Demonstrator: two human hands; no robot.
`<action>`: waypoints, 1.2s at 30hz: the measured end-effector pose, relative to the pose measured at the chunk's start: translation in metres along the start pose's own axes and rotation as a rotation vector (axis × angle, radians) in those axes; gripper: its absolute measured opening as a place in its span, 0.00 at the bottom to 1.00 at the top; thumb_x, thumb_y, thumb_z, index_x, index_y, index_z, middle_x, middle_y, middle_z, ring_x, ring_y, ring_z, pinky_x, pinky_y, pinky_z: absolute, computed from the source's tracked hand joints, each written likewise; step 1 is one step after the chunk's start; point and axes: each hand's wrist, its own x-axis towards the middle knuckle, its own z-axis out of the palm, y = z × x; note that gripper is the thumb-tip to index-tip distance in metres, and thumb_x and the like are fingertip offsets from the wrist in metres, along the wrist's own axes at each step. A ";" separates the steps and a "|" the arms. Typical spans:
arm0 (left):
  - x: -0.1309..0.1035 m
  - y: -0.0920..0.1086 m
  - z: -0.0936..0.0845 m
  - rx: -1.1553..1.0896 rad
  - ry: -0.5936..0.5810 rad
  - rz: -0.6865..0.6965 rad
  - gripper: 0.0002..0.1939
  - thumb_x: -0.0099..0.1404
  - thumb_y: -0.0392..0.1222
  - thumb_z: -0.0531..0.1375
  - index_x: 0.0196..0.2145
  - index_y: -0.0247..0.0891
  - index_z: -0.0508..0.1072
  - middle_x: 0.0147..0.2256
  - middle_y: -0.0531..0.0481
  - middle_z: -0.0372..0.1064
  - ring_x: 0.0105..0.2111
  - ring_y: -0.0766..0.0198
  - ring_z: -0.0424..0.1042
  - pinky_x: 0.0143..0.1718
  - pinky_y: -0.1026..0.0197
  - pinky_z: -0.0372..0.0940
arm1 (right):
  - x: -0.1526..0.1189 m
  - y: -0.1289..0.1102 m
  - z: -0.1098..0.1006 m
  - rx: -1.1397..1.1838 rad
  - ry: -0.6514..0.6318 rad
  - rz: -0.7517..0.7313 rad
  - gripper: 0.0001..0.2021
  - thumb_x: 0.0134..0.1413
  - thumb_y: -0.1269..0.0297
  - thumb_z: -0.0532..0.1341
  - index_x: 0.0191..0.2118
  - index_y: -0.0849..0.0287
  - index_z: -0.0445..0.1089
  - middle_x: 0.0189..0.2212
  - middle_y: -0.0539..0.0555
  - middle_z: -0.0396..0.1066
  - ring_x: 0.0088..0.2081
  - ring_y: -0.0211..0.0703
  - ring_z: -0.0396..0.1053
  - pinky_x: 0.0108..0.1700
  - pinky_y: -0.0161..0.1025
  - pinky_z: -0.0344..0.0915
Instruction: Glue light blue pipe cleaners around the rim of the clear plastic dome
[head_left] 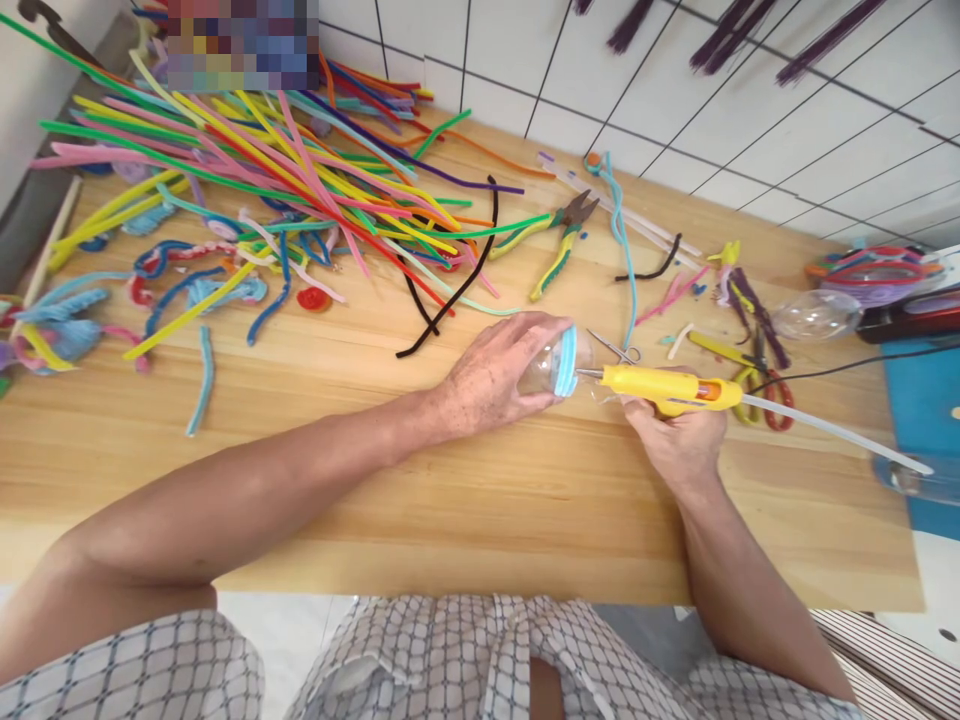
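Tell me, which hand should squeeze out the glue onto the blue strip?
Probably the right hand: it grips the yellow glue gun, nozzle touching the blue strip. The left hand is busy steadying the clear piece.

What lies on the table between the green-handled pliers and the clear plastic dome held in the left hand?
In the head view, only bare wooden table lies between the green-handled pliers and the clear plastic dome in the left hand.

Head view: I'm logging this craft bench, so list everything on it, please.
table: one, light wood, under everything
pipe cleaners: many, mixed colours, heaped far left
pliers: one, green-yellow handles, centre back
small scissors: one, metal, beside the glue gun tip
clear dome: one, far right
glue gun: one, yellow, in right grip
clear shell: one, blue-edged, in left grip
left hand: on shell
right hand: on glue gun
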 end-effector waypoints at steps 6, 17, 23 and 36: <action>0.000 -0.001 0.000 0.012 0.003 0.007 0.41 0.69 0.44 0.73 0.73 0.42 0.63 0.67 0.33 0.71 0.69 0.43 0.73 0.72 0.38 0.70 | 0.000 0.001 0.000 -0.001 0.011 -0.038 0.05 0.48 0.62 0.70 0.31 0.51 0.74 0.24 0.47 0.77 0.25 0.46 0.75 0.28 0.41 0.76; 0.000 -0.001 0.001 0.014 0.008 0.015 0.40 0.69 0.44 0.72 0.73 0.41 0.63 0.67 0.33 0.71 0.69 0.43 0.73 0.72 0.38 0.70 | 0.000 0.001 -0.001 -0.014 0.005 -0.048 0.04 0.48 0.63 0.69 0.31 0.49 0.74 0.24 0.47 0.77 0.25 0.46 0.75 0.29 0.42 0.75; 0.000 -0.001 0.001 -0.007 0.002 0.003 0.41 0.69 0.44 0.72 0.74 0.42 0.63 0.68 0.33 0.71 0.69 0.42 0.72 0.72 0.38 0.69 | -0.001 0.005 -0.002 -0.048 0.005 -0.042 0.05 0.48 0.62 0.70 0.31 0.48 0.72 0.24 0.48 0.77 0.26 0.48 0.75 0.31 0.44 0.76; 0.000 -0.001 0.002 0.014 0.013 0.021 0.40 0.69 0.43 0.72 0.73 0.42 0.62 0.67 0.33 0.72 0.69 0.43 0.73 0.71 0.38 0.70 | -0.001 0.006 -0.001 -0.039 0.012 -0.044 0.05 0.45 0.64 0.68 0.28 0.49 0.71 0.22 0.46 0.75 0.24 0.47 0.73 0.30 0.44 0.75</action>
